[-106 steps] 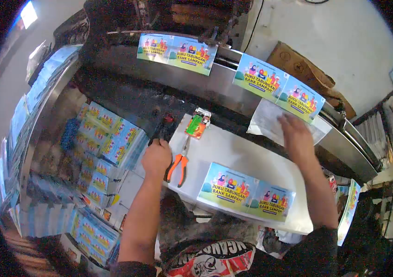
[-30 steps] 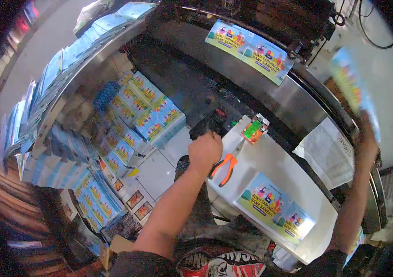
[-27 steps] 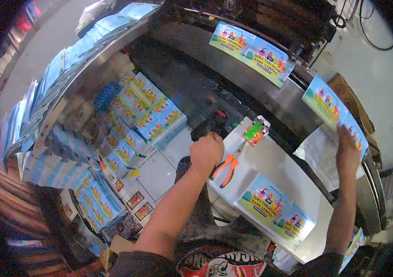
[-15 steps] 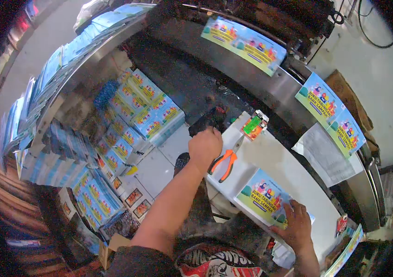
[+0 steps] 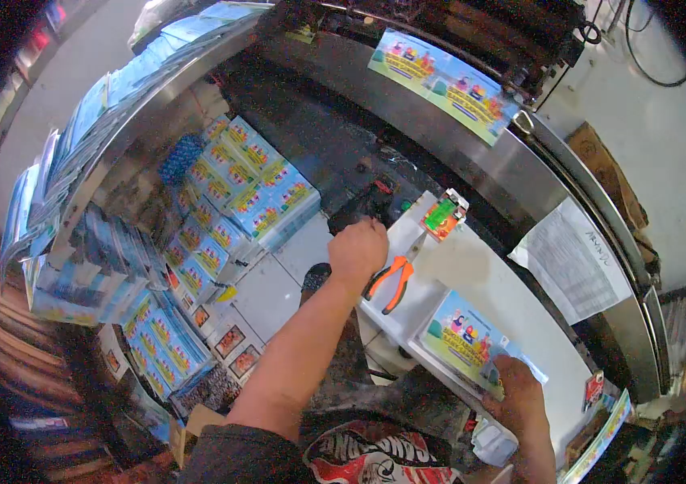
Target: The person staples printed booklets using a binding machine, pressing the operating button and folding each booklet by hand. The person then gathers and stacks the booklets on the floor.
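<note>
My left hand (image 5: 359, 254) is closed at the left end of the white tabletop, beside a dark object (image 5: 361, 208). What its fingers hold, if anything, is hidden. My right hand (image 5: 520, 389) curls its fingers over the right edge of a printed booklet (image 5: 460, 331), with the thumb on the near edge. The booklet has a blue and green cover with cartoon figures and lies on a small pile. Orange-handled pliers (image 5: 391, 284) rest between my hands, and a small box with a green lighter (image 5: 443, 214) stands just beyond them.
A metal rail curves round the far side, carrying printed cover sheets (image 5: 444, 87) and a white paper (image 5: 573, 262) with handwriting. Stacks of printed covers (image 5: 258, 181) stand on the floor at left. More booklets hang over the left rail (image 5: 109, 101). A red pack (image 5: 594, 391) lies at the table's right end.
The printed sheet on the right part of the rail is gone, exposing the white paper. The far sheet has shifted right. My right hand's fingers have curled in; my left hand has hardly moved.
</note>
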Available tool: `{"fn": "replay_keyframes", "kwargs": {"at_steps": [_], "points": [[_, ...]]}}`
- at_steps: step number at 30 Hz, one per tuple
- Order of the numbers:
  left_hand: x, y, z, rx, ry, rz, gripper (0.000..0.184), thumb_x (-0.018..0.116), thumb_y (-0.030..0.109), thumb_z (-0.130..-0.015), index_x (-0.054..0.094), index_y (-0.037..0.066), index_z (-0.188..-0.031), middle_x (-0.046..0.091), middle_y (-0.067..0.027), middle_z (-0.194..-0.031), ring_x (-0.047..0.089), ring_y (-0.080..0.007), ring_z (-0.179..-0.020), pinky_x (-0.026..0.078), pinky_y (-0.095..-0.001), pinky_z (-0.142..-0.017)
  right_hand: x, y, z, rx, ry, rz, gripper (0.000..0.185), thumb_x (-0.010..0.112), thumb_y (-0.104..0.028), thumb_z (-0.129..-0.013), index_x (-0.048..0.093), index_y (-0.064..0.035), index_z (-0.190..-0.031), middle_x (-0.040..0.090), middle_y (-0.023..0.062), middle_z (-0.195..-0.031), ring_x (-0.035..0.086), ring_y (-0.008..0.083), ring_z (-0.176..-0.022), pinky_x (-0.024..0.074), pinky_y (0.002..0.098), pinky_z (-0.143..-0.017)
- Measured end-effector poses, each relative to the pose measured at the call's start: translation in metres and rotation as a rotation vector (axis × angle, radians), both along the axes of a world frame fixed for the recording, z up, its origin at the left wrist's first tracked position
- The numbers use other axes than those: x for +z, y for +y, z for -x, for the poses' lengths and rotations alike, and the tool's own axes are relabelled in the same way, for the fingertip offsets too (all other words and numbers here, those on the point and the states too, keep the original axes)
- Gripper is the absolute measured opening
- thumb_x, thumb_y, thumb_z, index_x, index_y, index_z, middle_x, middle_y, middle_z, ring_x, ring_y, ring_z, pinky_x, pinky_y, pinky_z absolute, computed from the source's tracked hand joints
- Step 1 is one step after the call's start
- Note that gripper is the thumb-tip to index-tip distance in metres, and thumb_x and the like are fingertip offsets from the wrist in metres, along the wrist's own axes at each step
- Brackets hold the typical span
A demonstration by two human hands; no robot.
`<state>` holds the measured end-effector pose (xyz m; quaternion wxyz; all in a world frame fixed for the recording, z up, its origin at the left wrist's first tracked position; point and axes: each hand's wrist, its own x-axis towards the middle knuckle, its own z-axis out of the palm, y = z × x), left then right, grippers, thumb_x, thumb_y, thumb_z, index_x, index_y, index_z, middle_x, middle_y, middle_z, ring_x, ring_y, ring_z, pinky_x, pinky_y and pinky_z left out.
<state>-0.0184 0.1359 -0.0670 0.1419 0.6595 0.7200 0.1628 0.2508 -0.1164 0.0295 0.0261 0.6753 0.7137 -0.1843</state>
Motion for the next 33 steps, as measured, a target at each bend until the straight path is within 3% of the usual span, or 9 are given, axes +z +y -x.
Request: {"fn": "replay_keyframes", "kwargs": {"at_steps": [6,9,12,14,18,25,29,31,33], "points": [[0.003,0.000,-0.001,0.002,-0.021,0.032,0.040,0.042,0.033,-0.094,0.067,0.002,-0.092,0.069,-0.0245,-0.083,0.068,-0.0413,-0.076,0.055,-0.0523,-0.074,0.062,0.026,-0.056,-0.308,-0.193,-0.111,0.019,0.053,-0.007,-0.084,0.063,0.0002,-0.098,0.064,0.0256,-0.090,0.061,0.0428,-0.079,0.0484,0.0475,-0.072],[0.010,-0.001,0.000,-0.018,-0.004,0.093,0.038,0.040,0.029,-0.095,0.068,0.003,-0.092,0.069,-0.0231,-0.088,0.068,-0.0395,-0.082,0.054,-0.0508,-0.076,0.102,0.056,-0.142,-0.515,-0.042,-0.684,0.042,0.048,-0.013,-0.094,0.053,-0.0047,-0.134,0.058,0.0219,-0.129,0.058,0.0361,-0.117,0.0461,0.0404,-0.097],[0.003,-0.001,-0.002,0.006,-0.032,0.080,0.036,0.041,0.028,-0.095,0.068,0.004,-0.092,0.069,-0.0229,-0.087,0.069,-0.0382,-0.082,0.055,-0.0496,-0.073,0.134,0.105,-0.191,-0.396,-0.485,-0.921,0.049,0.045,-0.006,-0.093,0.047,-0.0082,-0.141,0.054,0.0150,-0.138,0.053,0.0289,-0.125,0.0435,0.0374,-0.102],[0.000,0.001,-0.002,0.012,-0.007,0.043,0.032,0.045,0.026,-0.092,0.069,0.005,-0.091,0.069,-0.0209,-0.085,0.070,-0.0356,-0.081,0.056,-0.0473,-0.069,0.125,0.154,-0.187,-0.267,-0.090,-1.146,0.052,0.044,-0.002,-0.091,0.046,-0.0103,-0.142,0.056,0.0106,-0.136,0.052,0.0259,-0.126,0.0434,0.0354,-0.103],[-0.015,-0.002,0.003,-0.229,0.003,-0.116,0.026,0.052,0.026,-0.085,0.070,0.007,-0.086,0.070,-0.0175,-0.080,0.070,-0.0349,-0.072,0.056,-0.0504,-0.063,0.040,0.190,-0.209,-0.325,-0.407,-0.660,0.040,0.041,-0.010,-0.099,0.050,-0.0051,-0.138,0.055,0.0138,-0.136,0.051,0.0247,-0.127,0.0400,0.0350,-0.105],[-0.024,0.013,-0.005,-0.032,-0.086,-0.063,0.026,0.052,0.022,-0.082,0.071,0.004,-0.082,0.070,-0.0203,-0.082,0.071,-0.0366,-0.075,0.057,-0.0494,-0.063,-0.106,0.121,-0.250,-0.342,0.555,-0.260,0.047,0.050,-0.025,-0.096,0.050,0.0050,-0.132,0.049,0.0256,-0.136,0.047,0.0334,-0.126,0.0368,0.0379,-0.107],[-0.010,0.010,-0.002,0.010,-0.161,0.050,0.025,0.053,0.021,-0.083,0.072,0.005,-0.080,0.071,-0.0208,-0.086,0.071,-0.0354,-0.080,0.057,-0.0477,-0.065,-0.056,0.027,-0.060,-0.458,0.753,0.087,0.056,0.066,-0.038,-0.088,0.054,-0.0036,-0.131,0.051,0.0194,-0.135,0.049,0.0383,-0.123,0.0447,0.0435,-0.100],[-0.009,0.014,-0.001,-0.049,-0.090,0.096,0.023,0.057,0.022,-0.081,0.072,0.006,-0.079,0.071,-0.0192,-0.087,0.071,-0.0335,-0.081,0.057,-0.0464,-0.066,-0.020,0.020,-0.014,0.238,-0.136,-0.105,0.056,0.068,-0.037,-0.087,0.055,-0.0023,-0.129,0.050,0.0185,-0.137,0.047,0.0393,-0.124,0.0447,0.0426,-0.101],[0.002,0.005,0.001,-0.171,-0.020,0.038,0.021,0.063,0.024,-0.075,0.073,0.007,-0.079,0.071,-0.0162,-0.084,0.071,-0.0326,-0.077,0.058,-0.0453,-0.066,-0.017,0.020,-0.003,0.060,-0.067,-0.192,0.059,0.071,-0.035,-0.084,0.055,-0.0015,-0.129,0.052,0.0196,-0.135,0.047,0.0387,-0.124,0.0436,0.0426,-0.102]]}}
